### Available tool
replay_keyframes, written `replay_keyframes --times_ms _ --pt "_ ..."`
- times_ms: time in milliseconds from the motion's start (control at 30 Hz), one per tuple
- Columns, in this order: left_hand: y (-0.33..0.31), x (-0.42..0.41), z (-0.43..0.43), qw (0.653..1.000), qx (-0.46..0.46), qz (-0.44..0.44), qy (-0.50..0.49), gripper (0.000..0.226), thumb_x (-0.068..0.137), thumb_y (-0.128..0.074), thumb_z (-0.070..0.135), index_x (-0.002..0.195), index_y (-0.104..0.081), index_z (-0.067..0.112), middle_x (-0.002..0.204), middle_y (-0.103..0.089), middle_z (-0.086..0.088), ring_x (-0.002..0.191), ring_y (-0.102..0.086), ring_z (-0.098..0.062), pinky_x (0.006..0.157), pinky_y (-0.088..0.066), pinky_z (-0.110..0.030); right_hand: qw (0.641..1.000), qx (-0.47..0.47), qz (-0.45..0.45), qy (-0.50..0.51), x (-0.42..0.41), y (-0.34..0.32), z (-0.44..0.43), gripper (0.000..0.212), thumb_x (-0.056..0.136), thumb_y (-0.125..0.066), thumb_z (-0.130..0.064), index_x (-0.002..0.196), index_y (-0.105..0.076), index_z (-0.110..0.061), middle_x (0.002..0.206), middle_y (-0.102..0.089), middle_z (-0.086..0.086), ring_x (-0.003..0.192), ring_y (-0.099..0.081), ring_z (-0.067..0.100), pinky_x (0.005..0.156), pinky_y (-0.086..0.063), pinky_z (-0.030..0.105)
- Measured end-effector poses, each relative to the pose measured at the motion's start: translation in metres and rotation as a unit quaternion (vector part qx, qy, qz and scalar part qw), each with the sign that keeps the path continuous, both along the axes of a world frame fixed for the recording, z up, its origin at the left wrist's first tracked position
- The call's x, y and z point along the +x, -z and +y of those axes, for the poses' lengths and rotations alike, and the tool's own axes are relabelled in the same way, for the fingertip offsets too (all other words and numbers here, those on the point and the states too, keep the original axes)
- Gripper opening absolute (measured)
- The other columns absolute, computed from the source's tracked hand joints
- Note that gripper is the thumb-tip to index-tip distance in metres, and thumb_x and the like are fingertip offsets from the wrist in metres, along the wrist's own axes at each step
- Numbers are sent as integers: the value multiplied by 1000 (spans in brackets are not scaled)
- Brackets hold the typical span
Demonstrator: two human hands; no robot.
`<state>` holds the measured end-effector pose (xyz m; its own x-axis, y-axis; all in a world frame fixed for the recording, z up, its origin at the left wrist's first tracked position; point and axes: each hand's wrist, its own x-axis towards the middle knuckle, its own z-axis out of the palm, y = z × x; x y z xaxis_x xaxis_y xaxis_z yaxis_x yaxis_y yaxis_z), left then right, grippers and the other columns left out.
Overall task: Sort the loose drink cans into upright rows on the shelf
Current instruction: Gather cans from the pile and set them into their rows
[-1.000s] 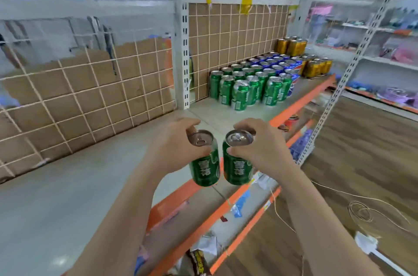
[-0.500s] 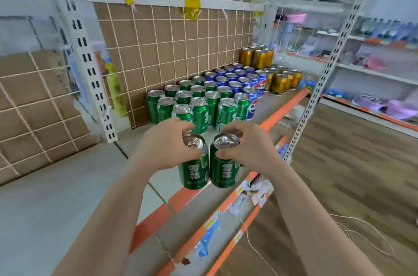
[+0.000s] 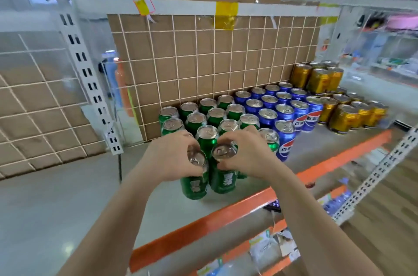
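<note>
The fingers and thumb of the left hand (image 3: 172, 158) curl over the rim of the left green can (image 3: 195, 186) and grip it from above. The right hand (image 3: 248, 155) grips the right green can (image 3: 222, 182) in the same manner. Both cans are upright and side by side, almost touching, just in front of the green can rows (image 3: 210, 115). Whether their bases rest on the shelf (image 3: 316, 146) cannot be told. Blue cans (image 3: 271, 103) stand in rows to the right of the green ones, with gold cans (image 3: 346, 115) beyond them. An orange front edge (image 3: 226, 214) borders the shelf. A cardboard back panel (image 3: 203, 60) behind a white wire grid closes the rear.
</note>
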<state>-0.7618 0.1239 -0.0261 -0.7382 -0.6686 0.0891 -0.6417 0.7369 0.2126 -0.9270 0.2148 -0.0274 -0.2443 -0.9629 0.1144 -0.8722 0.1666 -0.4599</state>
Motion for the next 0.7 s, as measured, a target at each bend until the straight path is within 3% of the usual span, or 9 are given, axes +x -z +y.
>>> replay_keyframes --times_ms 167,267,433,500,600,700 --pt "-1 -15 9 994 15 -13 -103 49 67 -65 52 107 -64 25 101 -56 7 95 -53 -15 70 -44 -27 992 19 12 -121 -27 -1 -29 40 61 -78 -41 95 -66 -22 89 -66 -2 88 -58 20 81 -46 38" --pt "4 -19 16 989 37 10 -142 37 68 -70 38 96 -64 14 80 -51 8 79 -47 -13 58 -32 -15 982 34 40 -182 -33 2 -41 41 63 -76 -40 96 -65 -19 90 -67 0 85 -59 20 77 -48 37" --pt "8 -26 24 983 33 41 -178 26 69 -74 31 84 -64 14 72 -41 14 71 -37 -10 55 -25 -12 972 47 5 -230 -40 6 -47 47 66 -77 -30 108 -62 -17 103 -65 1 95 -59 21 84 -48 40" --pt "9 -27 24 980 42 48 -188 29 68 -75 30 90 -64 13 74 -40 13 76 -40 -12 57 -26 -12 969 45 4 -241 -43 8 -49 48 67 -77 -30 110 -60 -18 105 -64 1 97 -58 21 84 -47 40" --pt "15 -27 24 975 70 80 -194 35 69 -75 26 101 -64 15 82 -46 7 82 -48 -16 66 -38 -23 969 43 -12 -243 -46 16 -51 54 69 -76 -30 119 -58 -21 116 -61 -1 106 -55 20 88 -47 39" --pt "17 -25 28 963 115 124 -212 58 74 -72 23 128 -51 25 88 -42 14 87 -48 -11 73 -38 -22 968 36 8 -250 -47 22 -50 57 71 -74 -32 124 -55 -21 123 -57 0 114 -51 22 93 -43 39"
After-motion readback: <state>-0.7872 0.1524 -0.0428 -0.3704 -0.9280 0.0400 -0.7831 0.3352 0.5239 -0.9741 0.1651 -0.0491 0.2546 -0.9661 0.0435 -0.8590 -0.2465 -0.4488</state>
